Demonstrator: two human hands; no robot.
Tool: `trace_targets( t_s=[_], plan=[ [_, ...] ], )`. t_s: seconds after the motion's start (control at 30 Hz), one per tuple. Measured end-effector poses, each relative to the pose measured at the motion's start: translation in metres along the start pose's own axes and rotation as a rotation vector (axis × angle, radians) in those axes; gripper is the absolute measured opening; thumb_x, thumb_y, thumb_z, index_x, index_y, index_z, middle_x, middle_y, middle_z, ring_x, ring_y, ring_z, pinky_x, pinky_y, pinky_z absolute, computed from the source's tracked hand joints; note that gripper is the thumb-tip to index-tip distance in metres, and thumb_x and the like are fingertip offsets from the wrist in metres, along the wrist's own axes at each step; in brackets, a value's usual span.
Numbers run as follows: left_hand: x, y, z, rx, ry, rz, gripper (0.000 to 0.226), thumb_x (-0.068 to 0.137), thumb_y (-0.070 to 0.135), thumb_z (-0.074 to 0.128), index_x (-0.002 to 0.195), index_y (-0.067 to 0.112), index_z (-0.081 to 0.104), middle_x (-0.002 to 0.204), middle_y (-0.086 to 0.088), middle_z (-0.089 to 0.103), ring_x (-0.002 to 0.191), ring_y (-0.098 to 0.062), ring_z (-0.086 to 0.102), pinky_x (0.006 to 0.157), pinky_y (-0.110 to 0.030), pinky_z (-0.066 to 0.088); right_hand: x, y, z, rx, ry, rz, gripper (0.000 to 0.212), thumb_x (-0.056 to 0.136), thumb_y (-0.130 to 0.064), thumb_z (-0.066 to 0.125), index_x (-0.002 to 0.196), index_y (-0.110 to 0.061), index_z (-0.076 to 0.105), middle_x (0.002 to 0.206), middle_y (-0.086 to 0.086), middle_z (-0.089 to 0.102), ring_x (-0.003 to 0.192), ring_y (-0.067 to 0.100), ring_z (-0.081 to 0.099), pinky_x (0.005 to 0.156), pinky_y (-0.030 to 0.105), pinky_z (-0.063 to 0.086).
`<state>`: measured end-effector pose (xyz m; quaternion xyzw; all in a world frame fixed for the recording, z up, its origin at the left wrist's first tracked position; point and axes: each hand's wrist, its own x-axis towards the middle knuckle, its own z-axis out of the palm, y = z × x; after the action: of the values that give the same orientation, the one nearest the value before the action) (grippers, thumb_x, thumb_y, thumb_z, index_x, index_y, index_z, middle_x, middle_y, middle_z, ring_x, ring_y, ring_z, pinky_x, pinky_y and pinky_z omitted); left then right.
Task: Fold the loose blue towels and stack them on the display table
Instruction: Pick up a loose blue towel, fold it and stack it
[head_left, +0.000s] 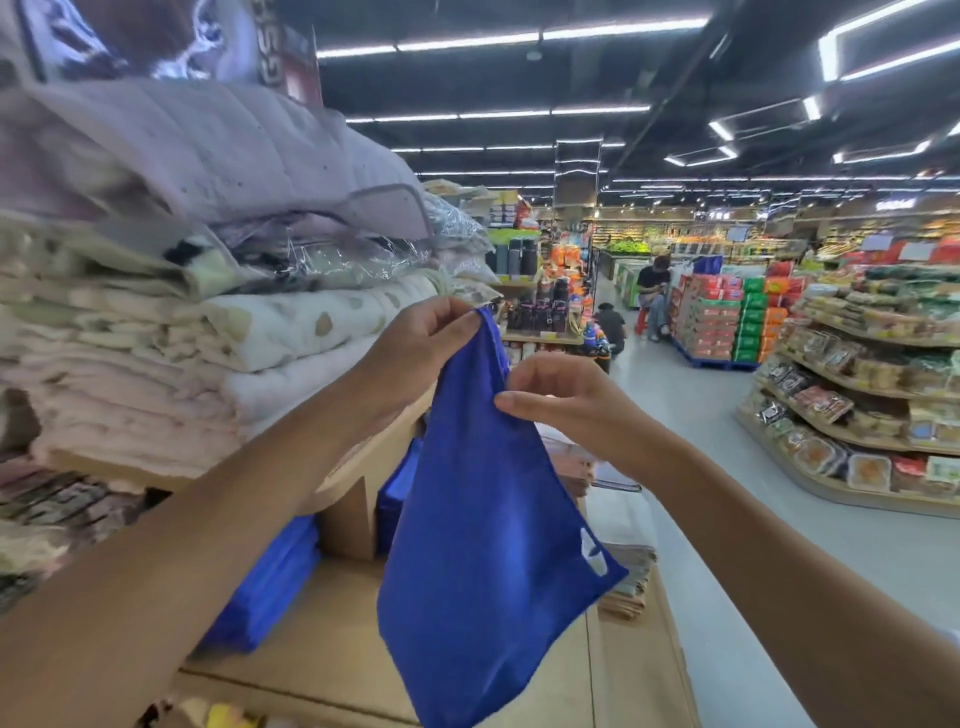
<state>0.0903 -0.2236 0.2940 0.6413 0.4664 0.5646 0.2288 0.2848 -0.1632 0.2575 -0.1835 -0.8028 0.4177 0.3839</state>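
Head view shows your left grip (415, 348) pinching the top corner of a blue towel (483, 545) between thumb and fingertips, holding it up in the air. Your right grip (566, 395) pinches the towel's right edge a little lower, thumb and forefinger pressed on the cloth. The towel hangs loose above the brown table (332, 660), with a white tag (593, 553) near its lower right corner. A stack of folded blue towels (270, 587) lies on the table to the left, below a shelf piled with quilts (156, 374).
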Motion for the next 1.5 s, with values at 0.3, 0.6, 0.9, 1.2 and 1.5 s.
trace_targets(
  t_s=[0.3,0.6,0.9,1.2,1.5],
  plan=[
    [0.003,0.017,0.000,0.031,0.076,0.092,0.018,0.105,0.023,0.054,0.092,0.024,0.066,0.082,0.007,0.065,0.073,-0.006,0.057,0.070,-0.027,0.045,-0.013,-0.005,0.002,-0.241,-0.055,0.019,0.031,0.083,-0.046,0.074,0.090,-0.016,0.075,0.098,0.000,0.075,0.091,0.036,0.073,0.084,0.061,0.058],
    [0.012,0.024,-0.021,-0.026,0.160,0.103,0.016,0.105,0.021,0.055,0.094,0.023,0.067,0.084,0.007,0.066,0.076,-0.007,0.060,0.072,-0.032,0.048,-0.039,0.029,-0.001,-0.518,-0.159,0.171,0.015,0.082,-0.038,0.071,0.069,-0.040,0.066,0.066,-0.019,0.060,0.061,-0.001,0.055,0.059,0.023,0.044],
    [0.016,0.017,-0.057,0.036,0.282,0.117,0.019,0.103,0.021,0.057,0.088,0.027,0.067,0.079,0.015,0.068,0.073,-0.002,0.060,0.073,-0.032,0.047,-0.072,0.054,-0.029,-0.519,-0.002,0.221,0.031,0.094,-0.025,0.062,0.066,-0.034,0.070,0.060,-0.017,0.060,0.059,-0.001,0.056,0.054,0.015,0.040],
    [-0.036,-0.033,-0.068,0.362,0.427,0.182,0.014,0.105,0.028,0.049,0.093,0.036,0.050,0.082,0.003,0.063,0.064,0.000,0.052,0.060,-0.016,0.038,-0.086,0.048,-0.070,-0.477,0.344,-0.003,0.055,0.096,0.002,0.060,0.093,-0.053,0.066,0.090,-0.022,0.071,0.083,-0.003,0.062,0.066,0.008,0.046],
    [-0.102,-0.066,-0.065,0.044,0.548,0.047,0.010,0.097,0.042,0.056,0.089,0.042,0.062,0.071,0.013,0.067,0.064,-0.005,0.056,0.058,-0.029,0.047,-0.108,0.042,-0.069,0.020,0.388,0.134,0.016,0.083,-0.041,0.074,0.088,-0.027,0.081,0.083,-0.002,0.078,0.074,0.010,0.071,0.064,0.025,0.060]
  ],
)
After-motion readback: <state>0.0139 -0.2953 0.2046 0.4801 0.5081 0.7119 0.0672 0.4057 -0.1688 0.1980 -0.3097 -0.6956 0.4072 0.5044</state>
